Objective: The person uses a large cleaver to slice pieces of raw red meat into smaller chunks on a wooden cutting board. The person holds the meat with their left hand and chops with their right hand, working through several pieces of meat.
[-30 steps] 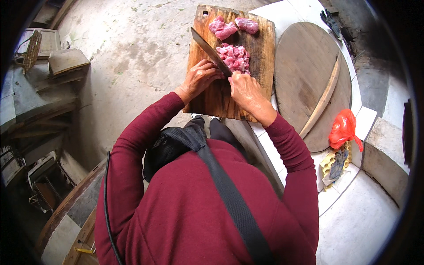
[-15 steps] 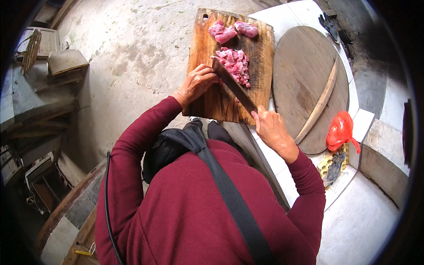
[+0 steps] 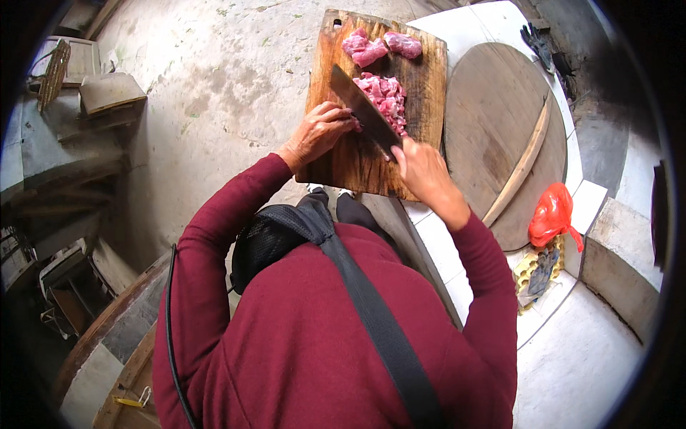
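Note:
My right hand point(image 3: 429, 174) grips a cleaver point(image 3: 363, 107) by its handle end. The blade slants up and left across a wooden cutting board point(image 3: 426, 93). Left of the blade, the curled fingers of my left hand point(image 3: 321, 134) press a small piece of raw meat point(image 3: 356, 125) against the board; the fingers partly hide it. A heap of chopped pink meat point(image 3: 389, 96) lies just beyond the blade, partly covered by it. Two larger chunks, one a bigger meat chunk point(image 3: 364, 50) and the other a smaller meat chunk point(image 3: 404, 45), rest near the board's far edge.
A round wooden lid point(image 3: 479, 121) with a curved bar handle point(image 3: 520, 164) lies right of the board on a white tiled counter point(image 3: 444, 239). Beyond it are a red plastic bag point(image 3: 550, 214) and a yellow tray point(image 3: 527, 268). Dark gloves point(image 3: 537, 46) lie at the far right.
The cleaver's tip has swung up and away to the left, and its blade shows broader. My right hand has moved slightly farther forward and left. My left hand stays nearly in place.

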`<action>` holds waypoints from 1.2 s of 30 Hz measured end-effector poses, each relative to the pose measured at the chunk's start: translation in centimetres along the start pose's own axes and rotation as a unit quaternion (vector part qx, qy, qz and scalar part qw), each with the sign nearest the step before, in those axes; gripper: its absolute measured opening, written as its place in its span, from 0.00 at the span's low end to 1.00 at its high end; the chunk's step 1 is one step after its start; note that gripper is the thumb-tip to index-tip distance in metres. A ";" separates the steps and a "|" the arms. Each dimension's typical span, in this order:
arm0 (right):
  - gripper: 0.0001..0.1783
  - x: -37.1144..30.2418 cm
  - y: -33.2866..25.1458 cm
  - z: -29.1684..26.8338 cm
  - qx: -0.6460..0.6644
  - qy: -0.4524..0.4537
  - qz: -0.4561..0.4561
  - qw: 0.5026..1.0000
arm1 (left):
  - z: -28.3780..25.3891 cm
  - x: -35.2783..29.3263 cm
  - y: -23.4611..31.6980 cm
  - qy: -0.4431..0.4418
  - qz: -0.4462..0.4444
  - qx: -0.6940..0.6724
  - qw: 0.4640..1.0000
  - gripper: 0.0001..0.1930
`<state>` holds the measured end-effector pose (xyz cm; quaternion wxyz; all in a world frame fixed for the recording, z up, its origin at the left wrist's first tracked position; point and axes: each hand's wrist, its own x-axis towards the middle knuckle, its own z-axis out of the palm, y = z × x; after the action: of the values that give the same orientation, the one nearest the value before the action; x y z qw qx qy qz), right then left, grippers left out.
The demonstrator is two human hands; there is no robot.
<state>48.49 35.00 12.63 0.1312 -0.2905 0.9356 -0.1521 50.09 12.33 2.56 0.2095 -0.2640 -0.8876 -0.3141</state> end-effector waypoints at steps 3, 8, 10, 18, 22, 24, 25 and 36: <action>0.11 -2.0 0.0 -1.7 -0.021 -0.012 0.012 1.000 | 0.4 -0.3 -0.4 0.006 -0.023 -0.024 0.999 0.09; 0.12 -3.8 -0.2 -2.4 -0.002 -0.069 0.022 0.997 | 0.4 -0.3 -0.3 -0.008 -0.030 -0.036 0.999 0.08; 0.12 -3.4 0.3 -1.8 0.028 -0.064 0.011 0.997 | 0.1 -0.2 -0.1 -0.008 -0.033 -0.032 0.999 0.08; 0.09 2.8 -1.8 2.4 0.023 0.016 -0.027 0.999 | 0.5 -0.5 -0.2 -0.016 -0.004 -0.004 1.000 0.12; 0.11 1.4 1.3 1.1 0.047 0.011 -0.032 0.998 | -1.1 -0.3 0.9 0.046 0.001 0.097 0.994 0.13; 0.12 -0.4 0.9 -0.1 -0.019 -0.003 0.007 1.000 | -0.8 -1.4 0.2 0.013 -0.049 0.044 0.998 0.12; 0.12 -1.1 0.5 -0.4 -0.019 -0.001 0.013 1.000 | -0.7 -1.6 0.1 -0.006 -0.073 0.015 0.997 0.12; 0.14 -2.3 -0.3 0.1 0.093 -0.064 0.013 0.994 | -0.8 -1.5 -0.2 -0.011 -0.079 -0.019 0.997 0.08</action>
<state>50.52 36.06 12.99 0.2191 -0.2740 0.9107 -0.2182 51.28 11.21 2.25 0.1694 -0.2001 -0.9016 -0.3441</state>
